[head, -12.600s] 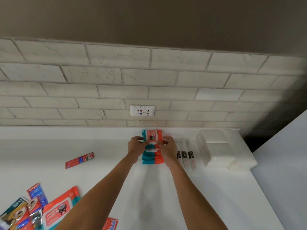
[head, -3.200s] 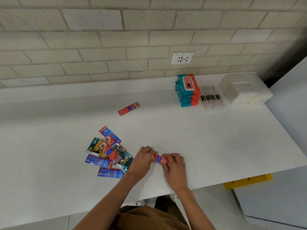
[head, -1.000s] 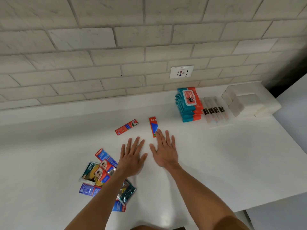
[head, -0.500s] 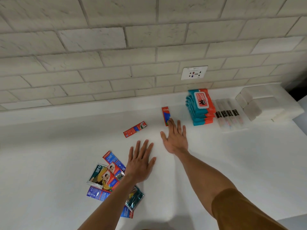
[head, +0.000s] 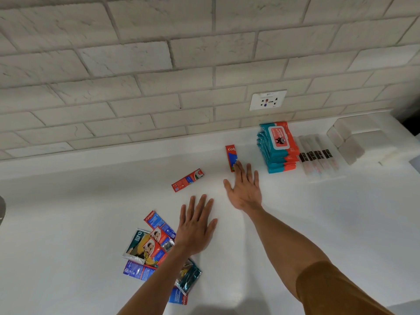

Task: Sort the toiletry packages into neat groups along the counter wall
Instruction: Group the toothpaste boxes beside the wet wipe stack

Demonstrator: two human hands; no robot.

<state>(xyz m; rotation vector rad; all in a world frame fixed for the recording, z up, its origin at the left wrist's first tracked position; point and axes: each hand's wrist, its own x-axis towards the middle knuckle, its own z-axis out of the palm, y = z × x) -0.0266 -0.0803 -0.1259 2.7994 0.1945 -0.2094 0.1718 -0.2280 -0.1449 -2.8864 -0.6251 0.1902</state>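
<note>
A small red toothpaste box (head: 231,155) lies lengthwise near the counter wall, left of a stack of teal-and-orange wipes packs (head: 277,147). My right hand (head: 244,187) is flat with straight fingers, and its fingertips touch the near end of that box. My left hand (head: 196,226) lies flat on the counter and holds nothing. A second red toothpaste box (head: 187,180) lies askew further left. A loose pile of sachets and toothbrush packs (head: 151,246) sits beside and under my left forearm.
Clear toothbrush packs (head: 316,157) lie right of the wipes, then white tissue packs (head: 354,140) in the corner. A wall socket (head: 267,100) is set in the brick wall above the white counter (head: 68,212). A grey object (head: 1,209) shows at the left edge.
My right hand has slid the toothpaste box further toward the wall and the wipes stack. My left hand has stayed flat on the counter.
</note>
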